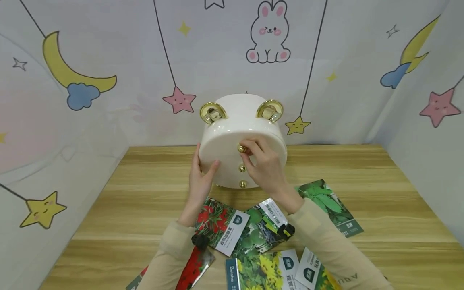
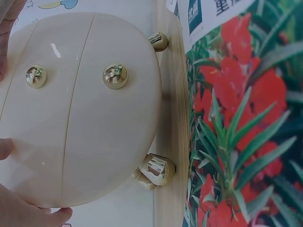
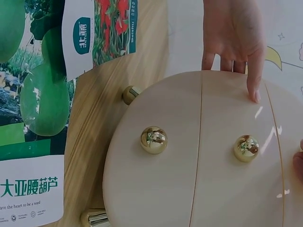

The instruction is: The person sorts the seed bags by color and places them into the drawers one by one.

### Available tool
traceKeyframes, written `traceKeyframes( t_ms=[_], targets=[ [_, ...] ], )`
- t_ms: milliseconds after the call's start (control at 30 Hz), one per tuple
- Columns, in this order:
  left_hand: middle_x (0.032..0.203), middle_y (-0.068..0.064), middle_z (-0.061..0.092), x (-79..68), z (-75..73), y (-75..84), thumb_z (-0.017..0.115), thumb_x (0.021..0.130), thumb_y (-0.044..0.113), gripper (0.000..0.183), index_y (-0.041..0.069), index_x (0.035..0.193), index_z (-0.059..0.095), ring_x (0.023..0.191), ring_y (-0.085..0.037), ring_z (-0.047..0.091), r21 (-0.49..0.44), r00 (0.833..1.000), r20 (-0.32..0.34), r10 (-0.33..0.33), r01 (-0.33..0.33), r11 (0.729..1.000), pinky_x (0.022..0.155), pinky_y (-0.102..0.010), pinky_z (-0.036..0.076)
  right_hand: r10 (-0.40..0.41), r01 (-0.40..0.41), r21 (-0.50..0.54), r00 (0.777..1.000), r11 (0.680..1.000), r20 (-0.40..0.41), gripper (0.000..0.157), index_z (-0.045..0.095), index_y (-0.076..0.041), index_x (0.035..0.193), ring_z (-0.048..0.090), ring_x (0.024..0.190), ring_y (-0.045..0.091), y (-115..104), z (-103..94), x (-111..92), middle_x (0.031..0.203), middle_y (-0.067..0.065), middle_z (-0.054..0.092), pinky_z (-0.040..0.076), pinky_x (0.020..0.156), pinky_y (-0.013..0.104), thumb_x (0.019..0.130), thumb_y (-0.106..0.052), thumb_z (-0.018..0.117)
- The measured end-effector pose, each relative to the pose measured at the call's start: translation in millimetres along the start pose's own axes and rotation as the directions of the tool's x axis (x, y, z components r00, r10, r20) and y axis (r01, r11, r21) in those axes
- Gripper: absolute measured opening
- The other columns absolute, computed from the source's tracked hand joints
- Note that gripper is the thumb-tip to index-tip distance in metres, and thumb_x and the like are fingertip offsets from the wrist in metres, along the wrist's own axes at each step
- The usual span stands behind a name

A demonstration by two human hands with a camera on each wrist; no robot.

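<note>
A glossy white round drawer box (image 1: pixel 222 147) stands on the table with gold ears on top and three gold knobs down its front. My right hand (image 1: pixel 266 167) pinches the top knob (image 1: pixel 241 148) between thumb and fingers. Below it are the middle knob (image 1: pixel 242 167) and bottom knob (image 1: pixel 243 184), both untouched. My left hand (image 1: pixel 199 179) holds the box's left side, thumb on the front face and the other fingers round the edge. In the right wrist view that left hand (image 3: pixel 234 38) shows its thumb close to a seam between drawers. The drawer fronts look flush.
Several seed packets lie on the wooden table (image 1: pixel 152 193) before the box: a red-flower packet (image 1: pixel 217 225), a green gourd packet (image 1: pixel 261 229), a yellow-flower packet (image 1: pixel 264 270) and a leafy one (image 1: pixel 330 205) at the right. A printed cloth (image 1: pixel 224 48) hangs behind.
</note>
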State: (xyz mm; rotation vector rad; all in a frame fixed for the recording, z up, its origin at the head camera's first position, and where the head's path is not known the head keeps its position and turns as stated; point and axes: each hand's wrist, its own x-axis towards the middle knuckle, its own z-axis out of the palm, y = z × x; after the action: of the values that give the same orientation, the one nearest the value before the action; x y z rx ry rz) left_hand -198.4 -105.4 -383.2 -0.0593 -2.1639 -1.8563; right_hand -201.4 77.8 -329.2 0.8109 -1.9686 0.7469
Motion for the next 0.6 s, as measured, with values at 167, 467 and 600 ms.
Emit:
traceKeyframes(
  t_ms=[167, 467, 600],
  targets=[
    [0.15, -0.009, 0.027, -2.9, -1.4, 10.3, 0.06, 0.087, 0.028, 0.076, 0.024, 0.147, 0.015, 0.133, -0.031, 0.035, 0.006, 1.0, 0.012, -0.009, 0.009, 1.0, 0.104, -0.05, 0.037, -0.007, 0.007, -0.002, 1.0, 1.0, 0.001, 0.021, 0.061, -0.001, 0.1, 0.061, 0.075, 0.013, 0.3, 1.0, 0.2, 0.095, 0.008, 0.057, 0.053, 0.067, 0.017, 0.079, -0.001, 0.065],
    [0.15, -0.014, 0.024, -11.9, -1.5, 29.3, 0.058, 0.089, 0.019, 0.073, 0.015, 0.147, 0.014, 0.133, -0.034, 0.033, 0.03, 1.0, 0.018, 0.008, -0.009, 1.0, 0.105, -0.051, 0.036, -0.01, 0.01, 0.003, 1.0, 1.0, 0.014, 0.023, 0.061, -0.001, 0.101, 0.06, 0.076, 0.013, 0.8, 1.0, -0.9, 0.095, 0.008, 0.056, 0.052, 0.068, 0.018, 0.079, 0.0, 0.064],
    [0.15, -0.014, 0.025, -12.2, -1.2, 28.6, 0.058, 0.089, 0.019, 0.072, 0.015, 0.147, 0.014, 0.133, -0.034, 0.034, 0.025, 1.0, 0.017, 0.014, -0.014, 1.0, 0.104, -0.051, 0.037, -0.007, 0.007, -0.002, 1.0, 1.0, 0.031, 0.023, 0.06, -0.001, 0.102, 0.06, 0.076, 0.012, 0.8, 0.2, -2.0, 0.096, 0.008, 0.056, 0.052, 0.069, 0.016, 0.08, 0.0, 0.064]
  ],
)
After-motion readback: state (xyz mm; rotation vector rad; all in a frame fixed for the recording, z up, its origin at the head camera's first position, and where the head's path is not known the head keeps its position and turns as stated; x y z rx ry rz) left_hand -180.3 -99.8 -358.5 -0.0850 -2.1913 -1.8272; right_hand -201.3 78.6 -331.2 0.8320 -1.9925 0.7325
